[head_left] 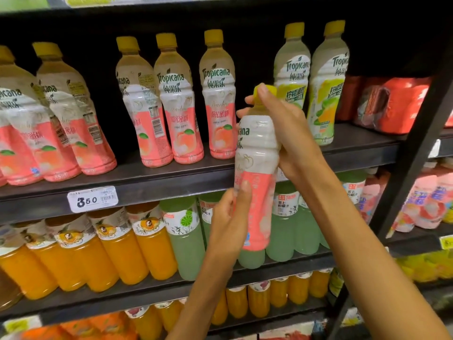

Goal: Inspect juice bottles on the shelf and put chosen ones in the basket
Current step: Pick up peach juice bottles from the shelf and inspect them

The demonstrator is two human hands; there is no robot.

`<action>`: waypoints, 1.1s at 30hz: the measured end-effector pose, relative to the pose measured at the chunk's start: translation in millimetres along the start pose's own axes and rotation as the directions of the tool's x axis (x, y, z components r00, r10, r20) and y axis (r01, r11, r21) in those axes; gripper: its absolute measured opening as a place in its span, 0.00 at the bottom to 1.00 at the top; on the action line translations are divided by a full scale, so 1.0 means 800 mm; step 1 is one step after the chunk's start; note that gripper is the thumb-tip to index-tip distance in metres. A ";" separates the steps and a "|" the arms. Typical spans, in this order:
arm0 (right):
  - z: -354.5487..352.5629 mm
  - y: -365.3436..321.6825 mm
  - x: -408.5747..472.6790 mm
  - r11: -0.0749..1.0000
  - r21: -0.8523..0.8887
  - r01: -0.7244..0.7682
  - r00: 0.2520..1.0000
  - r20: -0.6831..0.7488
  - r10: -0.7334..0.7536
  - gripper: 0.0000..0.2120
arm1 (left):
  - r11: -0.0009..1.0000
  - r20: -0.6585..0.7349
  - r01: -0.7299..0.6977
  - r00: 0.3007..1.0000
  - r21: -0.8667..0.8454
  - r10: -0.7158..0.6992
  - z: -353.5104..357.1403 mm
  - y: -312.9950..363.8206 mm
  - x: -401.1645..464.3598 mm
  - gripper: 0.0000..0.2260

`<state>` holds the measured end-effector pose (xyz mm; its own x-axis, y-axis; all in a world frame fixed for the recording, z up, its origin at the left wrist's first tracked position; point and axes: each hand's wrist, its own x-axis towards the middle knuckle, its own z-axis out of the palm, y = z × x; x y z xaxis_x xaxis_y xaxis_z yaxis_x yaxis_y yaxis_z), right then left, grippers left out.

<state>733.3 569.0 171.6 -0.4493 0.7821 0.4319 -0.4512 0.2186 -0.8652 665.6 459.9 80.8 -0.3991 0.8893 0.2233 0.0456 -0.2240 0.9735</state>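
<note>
- Peach bottle [255,173] sits between my two hands, upright with a slight tilt, held out in front of the shelf [152,182] edge and clear of it.
- My right hand [286,133] wraps the upper part of the bottle; fingers curl round the neck and shoulder, with the forefinger lying over the yellow cap [266,90].
- My left hand [229,222] grips the lower pink part of the label, thumb pressed on the front near the middle, the other fingers hidden behind the bottle.
- Behind it on the same shelf stand three peach bottles in a row [176,99], labels showing the Tropicana name, and two more [49,114] lean at the far left.
- Two lime-labelled bottles [311,82] with yellow caps stand just right of my right hand.
- A white price tag [92,199] reading 350 is fixed to the shelf's front edge.
- Below, orange juice bottles [110,251] fill the left of the next shelf, pale green bottles [186,241] the middle.
- Red wrapped packs [392,104] lie at the right end of the upper shelf.
- I see no basket here.
</note>
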 end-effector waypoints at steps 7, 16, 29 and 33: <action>-0.002 -0.006 -0.013 0.875 0.417 -0.245 0.946 0.299 0.123 0.26 | 0.900 0.369 0.286 0.916 -0.328 -0.157 -0.011 -0.007 -0.012 0.30; -0.020 -0.008 -0.011 0.945 0.286 -0.161 0.978 0.172 0.115 0.22 | 0.982 0.125 0.160 0.981 -0.102 -0.147 0.010 -0.009 -0.004 0.26; -0.066 -0.019 -0.006 0.891 0.318 -0.325 0.921 0.322 0.221 0.22 | 0.904 0.400 0.264 0.909 -0.336 -0.117 0.058 -0.011 -0.013 0.33; -0.075 -0.014 -0.007 0.828 0.410 -0.382 0.888 0.413 0.205 0.19 | 0.899 0.403 0.295 0.903 -0.323 -0.151 0.074 -0.017 -0.014 0.34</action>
<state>787.1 597.4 163.5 -0.8095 0.4980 0.3111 -0.5184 -0.3573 -0.7769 723.9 476.7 68.1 0.0023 0.9972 0.0745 -0.3727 -0.0683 0.9254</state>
